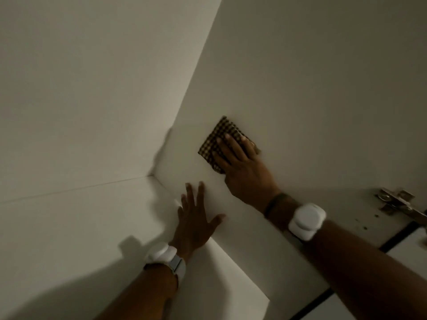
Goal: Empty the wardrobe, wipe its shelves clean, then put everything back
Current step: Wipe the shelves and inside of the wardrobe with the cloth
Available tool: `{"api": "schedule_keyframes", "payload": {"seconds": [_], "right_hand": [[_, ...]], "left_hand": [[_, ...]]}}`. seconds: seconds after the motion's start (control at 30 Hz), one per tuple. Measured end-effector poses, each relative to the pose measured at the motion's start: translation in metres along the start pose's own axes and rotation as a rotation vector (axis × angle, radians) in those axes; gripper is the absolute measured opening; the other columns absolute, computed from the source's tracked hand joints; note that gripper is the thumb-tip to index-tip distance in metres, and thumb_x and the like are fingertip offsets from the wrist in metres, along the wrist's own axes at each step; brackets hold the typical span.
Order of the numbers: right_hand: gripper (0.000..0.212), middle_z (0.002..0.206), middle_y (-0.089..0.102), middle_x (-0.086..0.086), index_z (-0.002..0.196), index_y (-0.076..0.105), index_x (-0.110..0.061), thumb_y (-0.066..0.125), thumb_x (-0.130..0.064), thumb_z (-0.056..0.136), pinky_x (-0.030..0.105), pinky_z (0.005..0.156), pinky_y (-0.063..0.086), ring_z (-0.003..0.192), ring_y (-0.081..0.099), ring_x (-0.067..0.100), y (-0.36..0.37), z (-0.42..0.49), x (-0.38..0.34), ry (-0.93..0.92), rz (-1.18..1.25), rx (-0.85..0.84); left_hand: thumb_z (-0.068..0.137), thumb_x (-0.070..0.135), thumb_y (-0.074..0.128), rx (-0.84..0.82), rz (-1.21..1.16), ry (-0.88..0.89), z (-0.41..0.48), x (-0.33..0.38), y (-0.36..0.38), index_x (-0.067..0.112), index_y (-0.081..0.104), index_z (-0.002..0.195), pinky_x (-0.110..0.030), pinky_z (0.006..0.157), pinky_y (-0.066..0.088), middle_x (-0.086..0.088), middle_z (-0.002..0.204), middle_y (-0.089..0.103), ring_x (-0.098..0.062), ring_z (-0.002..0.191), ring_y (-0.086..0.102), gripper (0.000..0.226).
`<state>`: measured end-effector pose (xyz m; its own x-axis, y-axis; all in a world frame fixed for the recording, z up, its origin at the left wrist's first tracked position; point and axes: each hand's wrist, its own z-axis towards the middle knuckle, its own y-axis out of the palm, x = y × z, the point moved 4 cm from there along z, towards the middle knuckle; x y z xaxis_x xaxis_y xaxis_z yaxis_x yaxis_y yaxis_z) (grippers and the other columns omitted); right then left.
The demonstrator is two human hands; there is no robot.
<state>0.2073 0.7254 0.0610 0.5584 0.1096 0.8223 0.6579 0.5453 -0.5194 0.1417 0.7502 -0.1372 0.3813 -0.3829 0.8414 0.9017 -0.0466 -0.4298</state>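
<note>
1. Both wrists wore a white band: the left band [163, 254] sat nearest the camera, the right band [306, 220] a little beyond it.
2. Ahead of its band, the left hand [196, 218] was spread wide, fingers straight and apart. It held nothing and lay flat where the shelf [80, 227] met the side panel [312, 88]. I could not tell which of the two surfaces the palm bore on.
3. Just beyond and to the right of the left hand, the right hand [240, 167] pressed a folded checked cloth [219, 139] flat against the side panel. Its fingers [227, 144] were extended over the cloth, not curled round it.
4. By my reading, the wiping step was in hand. Nothing lay on the shelf near either hand, so the emptying looked done and the refilling not begun.
5. Next, I judged, the right hand needed to sweep the cloth under steady pressure toward the far corner. The left hand would brace meanwhile.
6. Right of the right forearm sat a metal hinge [395, 200]. The cloth should steer round it.
7. Farthest off, beyond both hands, stood the plain back panel [92, 88].
</note>
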Motion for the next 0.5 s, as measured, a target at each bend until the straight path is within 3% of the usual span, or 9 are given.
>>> {"api": "schedule_keyframes", "payload": {"seconds": [0.13, 0.27, 0.43, 0.5], "right_hand": [[0.058, 0.163, 0.029, 0.011, 0.152, 0.043, -0.02, 0.048, -0.031, 0.095, 0.057, 0.124, 0.004, 0.153, 0.014, 0.037, 0.014, 0.097, -0.019, -0.038, 0.019, -0.017], [0.055, 0.167, 0.015, 0.009, 0.157, 0.031, -0.022, 0.037, -0.034, 0.103, 0.056, 0.121, -0.009, 0.155, 0.001, 0.036, 0.011, 0.156, -0.033, -0.029, 0.036, -0.112], [0.056, 0.168, 0.01, 0.008, 0.159, 0.026, -0.024, 0.032, -0.033, 0.104, 0.056, 0.123, -0.009, 0.155, -0.003, 0.034, 0.0, 0.111, -0.027, -0.017, 0.037, -0.118], [0.055, 0.167, 0.015, 0.008, 0.158, 0.029, -0.024, 0.035, -0.031, 0.103, 0.055, 0.123, -0.009, 0.155, 0.0, 0.034, -0.003, 0.062, -0.021, -0.036, 0.052, -0.112]], "left_hand": [[0.076, 0.091, 0.039, 0.037, 0.075, 0.011, -0.002, -0.001, 0.007, 0.039, -0.024, 0.154, -0.063, 0.115, 0.026, -0.006, 0.165, -0.025, -0.043, 0.152, 0.003, 0.113], [0.078, 0.089, 0.041, 0.033, 0.082, -0.004, -0.001, -0.003, 0.006, 0.038, -0.027, 0.153, -0.059, 0.118, 0.024, -0.007, 0.165, -0.026, -0.041, 0.153, -0.001, 0.114], [0.07, 0.095, 0.036, 0.027, 0.057, 0.002, 0.001, -0.005, 0.008, 0.039, -0.02, 0.156, -0.063, 0.115, 0.03, -0.009, 0.167, -0.018, -0.045, 0.151, 0.006, 0.116], [0.071, 0.092, 0.046, 0.039, 0.016, 0.007, 0.003, -0.008, 0.005, 0.041, -0.018, 0.156, -0.064, 0.116, 0.026, -0.008, 0.167, -0.018, -0.044, 0.151, 0.004, 0.118]]}}
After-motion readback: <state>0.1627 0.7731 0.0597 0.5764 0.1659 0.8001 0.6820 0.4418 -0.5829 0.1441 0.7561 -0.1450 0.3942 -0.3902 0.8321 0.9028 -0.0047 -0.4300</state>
